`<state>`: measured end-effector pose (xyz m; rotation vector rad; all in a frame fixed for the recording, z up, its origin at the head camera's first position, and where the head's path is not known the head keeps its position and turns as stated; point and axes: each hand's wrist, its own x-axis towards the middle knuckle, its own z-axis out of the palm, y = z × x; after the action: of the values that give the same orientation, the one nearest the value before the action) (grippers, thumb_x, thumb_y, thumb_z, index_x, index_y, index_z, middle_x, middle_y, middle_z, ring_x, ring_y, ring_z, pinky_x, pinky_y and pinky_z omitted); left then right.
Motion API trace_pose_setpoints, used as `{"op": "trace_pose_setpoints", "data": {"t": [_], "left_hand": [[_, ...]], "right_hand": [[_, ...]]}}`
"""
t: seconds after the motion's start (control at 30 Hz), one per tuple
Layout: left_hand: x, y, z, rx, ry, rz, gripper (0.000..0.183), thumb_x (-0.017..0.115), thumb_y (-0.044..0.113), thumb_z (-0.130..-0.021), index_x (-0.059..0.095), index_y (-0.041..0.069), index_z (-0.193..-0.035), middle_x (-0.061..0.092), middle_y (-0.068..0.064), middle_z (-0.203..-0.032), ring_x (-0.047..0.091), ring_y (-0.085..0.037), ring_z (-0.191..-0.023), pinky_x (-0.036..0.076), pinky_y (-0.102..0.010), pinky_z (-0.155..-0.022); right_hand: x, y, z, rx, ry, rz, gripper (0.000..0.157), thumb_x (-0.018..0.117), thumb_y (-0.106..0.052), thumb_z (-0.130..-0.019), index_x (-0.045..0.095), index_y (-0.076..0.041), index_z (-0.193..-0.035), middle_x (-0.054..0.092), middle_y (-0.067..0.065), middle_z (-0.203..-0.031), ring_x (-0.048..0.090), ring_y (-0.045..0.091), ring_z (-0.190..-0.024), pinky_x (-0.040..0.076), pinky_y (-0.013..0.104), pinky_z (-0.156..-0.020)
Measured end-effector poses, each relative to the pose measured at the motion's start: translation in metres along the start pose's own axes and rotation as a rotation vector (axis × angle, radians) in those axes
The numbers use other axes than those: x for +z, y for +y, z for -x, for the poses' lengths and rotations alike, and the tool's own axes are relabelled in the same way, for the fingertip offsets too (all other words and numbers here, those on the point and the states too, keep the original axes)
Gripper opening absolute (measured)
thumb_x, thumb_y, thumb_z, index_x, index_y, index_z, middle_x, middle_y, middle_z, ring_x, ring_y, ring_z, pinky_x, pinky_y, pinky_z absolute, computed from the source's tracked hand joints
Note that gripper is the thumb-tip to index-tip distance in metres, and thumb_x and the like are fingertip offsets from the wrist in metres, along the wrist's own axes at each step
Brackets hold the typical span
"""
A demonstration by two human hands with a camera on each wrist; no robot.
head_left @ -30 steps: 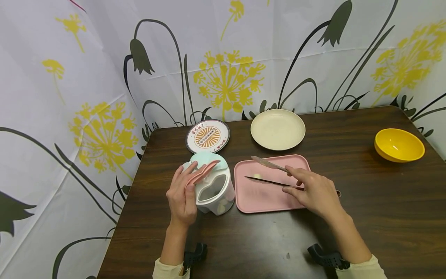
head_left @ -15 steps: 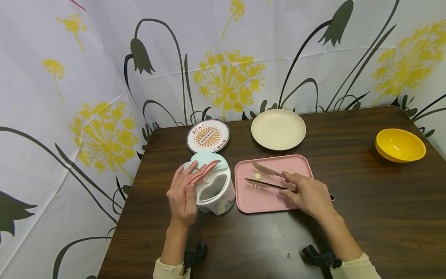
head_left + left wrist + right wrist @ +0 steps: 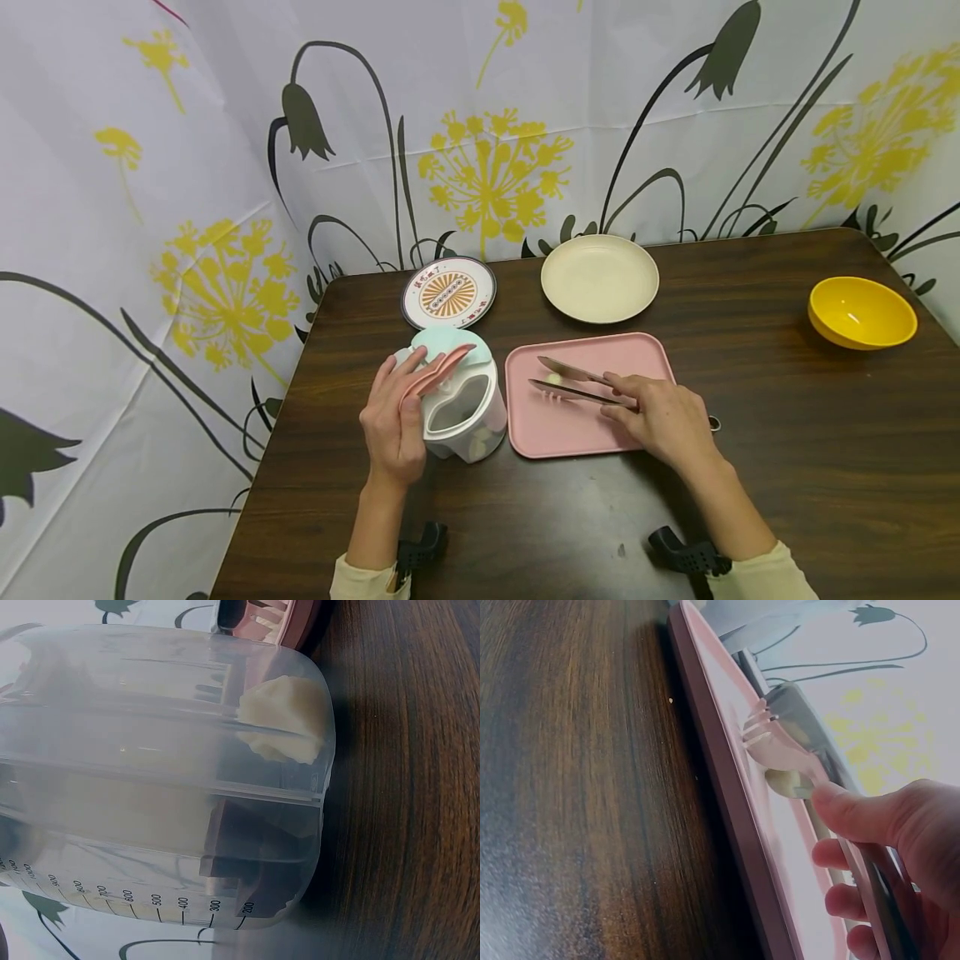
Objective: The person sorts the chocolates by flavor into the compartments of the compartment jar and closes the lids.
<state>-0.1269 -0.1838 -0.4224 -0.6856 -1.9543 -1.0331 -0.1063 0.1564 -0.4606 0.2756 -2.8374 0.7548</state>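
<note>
My right hand [image 3: 667, 417] grips metal food tongs [image 3: 573, 392], one arm flat and the other fork-tipped. Their tips straddle a small pale piece of food [image 3: 786, 783] on the pink tray [image 3: 570, 437]; whether they touch it I cannot tell. Beside the tray stands a clear plastic container [image 3: 487, 425] with a sectioned lid, part of it mint green. My left hand [image 3: 393, 425] holds the lid's raised pink flap [image 3: 438, 371], and an opening shows next to it. Through the container wall in the left wrist view are a pale chunk [image 3: 285, 720] and a dark brown piece [image 3: 259, 855].
Behind the container lies a patterned white plate [image 3: 447, 293]. A cream plate [image 3: 599, 279] is at the back, beyond the tray. The yellow bowl [image 3: 862, 312] stands far right on the dark wooden table [image 3: 787, 467]. A flower-print cloth [image 3: 480, 100] hangs behind.
My right hand has moved a little left with the tongs over the tray. In the last half second the tong arms have come closer together around the pale piece. My left hand stays put.
</note>
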Motion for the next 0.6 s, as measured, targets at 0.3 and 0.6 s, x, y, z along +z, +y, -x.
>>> {"op": "trace_pose_setpoints", "data": {"t": [0.3,0.6], "left_hand": [[0.0001,0.0006,-0.0003,0.004,-0.001,-0.001,0.041,0.04,0.023,-0.099,0.072,-0.001,-0.107,0.071,-0.018,-0.111,0.064,-0.036,-0.11,0.032,-0.053,-0.108],[-0.0001,0.0007,-0.0006,0.012,0.002,0.0,0.041,0.04,0.024,-0.099,0.072,-0.001,-0.106,0.07,-0.018,-0.112,0.064,-0.036,-0.11,0.032,-0.053,-0.108]], "right_hand": [[0.0018,-0.0001,-0.0012,-0.025,0.036,0.013,0.042,0.082,-0.031,-0.078,0.074,-0.022,-0.119,0.073,0.0,-0.109,0.061,0.024,-0.061,0.035,0.033,-0.045],[-0.0003,0.0013,0.0012,-0.079,0.118,0.011,0.039,0.083,-0.028,-0.076,0.076,-0.021,-0.115,0.074,-0.001,-0.104,0.066,0.027,-0.064,0.038,0.034,-0.044]]}}
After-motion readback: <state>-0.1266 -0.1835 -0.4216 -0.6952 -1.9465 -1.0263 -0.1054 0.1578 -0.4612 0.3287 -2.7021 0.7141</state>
